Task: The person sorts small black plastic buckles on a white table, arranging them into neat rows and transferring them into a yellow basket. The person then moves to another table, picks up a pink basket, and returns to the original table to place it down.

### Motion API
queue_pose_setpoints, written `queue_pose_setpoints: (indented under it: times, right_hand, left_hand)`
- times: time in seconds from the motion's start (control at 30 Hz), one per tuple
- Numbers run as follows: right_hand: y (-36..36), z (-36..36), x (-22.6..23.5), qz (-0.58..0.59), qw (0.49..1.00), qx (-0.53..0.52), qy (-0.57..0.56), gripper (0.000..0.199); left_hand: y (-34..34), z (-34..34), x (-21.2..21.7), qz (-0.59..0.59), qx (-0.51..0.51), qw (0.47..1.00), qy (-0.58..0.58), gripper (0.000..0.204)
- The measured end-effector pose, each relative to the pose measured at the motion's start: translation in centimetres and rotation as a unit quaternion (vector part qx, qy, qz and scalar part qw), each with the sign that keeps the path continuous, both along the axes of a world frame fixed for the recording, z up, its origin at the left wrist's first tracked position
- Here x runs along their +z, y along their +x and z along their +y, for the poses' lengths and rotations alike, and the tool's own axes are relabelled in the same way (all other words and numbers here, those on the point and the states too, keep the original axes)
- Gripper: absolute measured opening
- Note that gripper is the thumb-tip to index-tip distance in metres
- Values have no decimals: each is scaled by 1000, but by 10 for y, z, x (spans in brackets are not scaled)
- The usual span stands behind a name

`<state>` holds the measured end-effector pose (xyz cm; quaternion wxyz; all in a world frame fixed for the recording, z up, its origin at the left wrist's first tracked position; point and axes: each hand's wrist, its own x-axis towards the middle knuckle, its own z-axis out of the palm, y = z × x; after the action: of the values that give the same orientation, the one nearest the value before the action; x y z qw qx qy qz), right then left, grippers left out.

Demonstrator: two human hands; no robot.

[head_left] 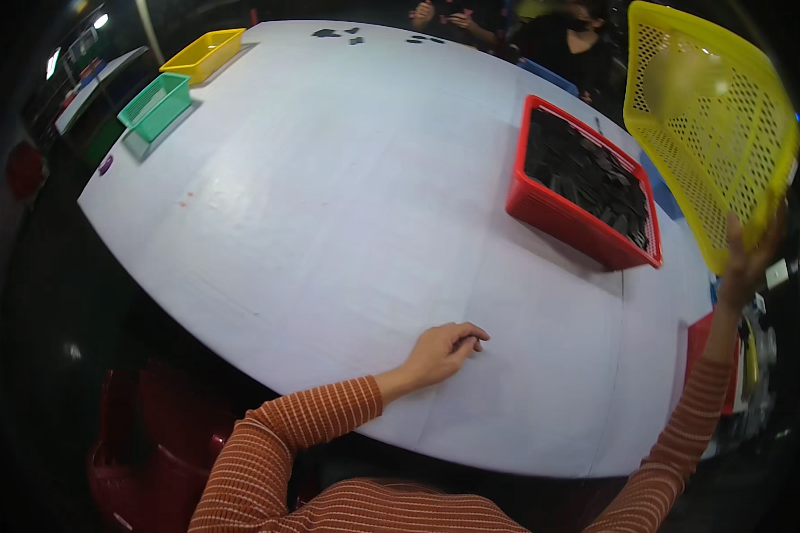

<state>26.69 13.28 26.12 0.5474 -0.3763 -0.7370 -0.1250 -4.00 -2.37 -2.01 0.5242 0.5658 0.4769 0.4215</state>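
Observation:
My right hand (748, 253) is raised at the right, closed on the lower rim of a yellow perforated plastic basket (729, 133). The basket is tilted up in the air, its holed inside facing me. On the white table, near its front edge, rests my left hand (446, 352) with fingers curled in. A small dark patch shows by its fingertips; whether that is a held piece or shadow I cannot tell. Beyond it, to the right, stands a red basket (556, 218) filled with many flat black pieces (587, 173).
A green basket (156, 107) and a smaller yellow basket (203, 55) sit at the table's far left. Small black pieces (336, 34) lie at the far edge, where other people (564, 49) are. A red container (700, 355) is at the right edge, a red chair (156, 444) at lower left.

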Motion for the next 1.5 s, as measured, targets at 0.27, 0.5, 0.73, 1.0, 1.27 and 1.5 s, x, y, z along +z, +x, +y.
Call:
queue_pose_setpoints:
  times: [0.27, 0.5, 0.73, 1.0, 1.27, 1.5]
  right_hand:
    - [-85, 33, -30, 316, 729, 304, -526, 59]
    - [-311, 35, -137, 289, 457, 326, -776, 59]
    - [-442, -25, -209, 263, 503, 234, -789, 54]
    - [-463, -67, -194, 139, 515, 84, -841, 27]
    - [-582, -26, -197, 180, 458, 185, -851, 25]
    - [-831, 59, -204, 30, 470, 350, -810, 38]
  left_hand:
    - [-198, 17, 48, -338, 277, 899, -8, 64]
    - [-355, -67, 95, -289, 334, 892, -92, 87]
    - [-612, -13, 40, 361, 556, 748, 18, 35]
    - [-806, 161, 55, 621, 476, 620, -56, 52]
    - [-871, 150, 124, 580, 483, 656, 35, 20]
    - [-857, 85, 222, 559, 513, 650, 42, 19]
